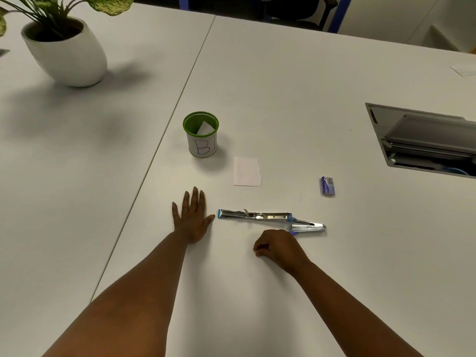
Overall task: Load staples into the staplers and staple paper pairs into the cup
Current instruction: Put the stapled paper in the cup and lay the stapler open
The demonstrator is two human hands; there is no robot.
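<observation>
Stapler (270,219) lies swung open on the table between the flat, open left hand (192,217) and loosely curled, empty right hand (279,247); judged rigid, light, slick metal, best gripped mid-body.

On the worktop (283,73) the stapler (270,219) lies unfolded crosswise – left hand (192,220) flat just left of it, right hand (279,247) just before it. Behind lie the paper (246,171) and, further left, the cup (201,135) with paper in it; the staple box (327,186) sits right. A potted plant (64,47) stands far left.
</observation>
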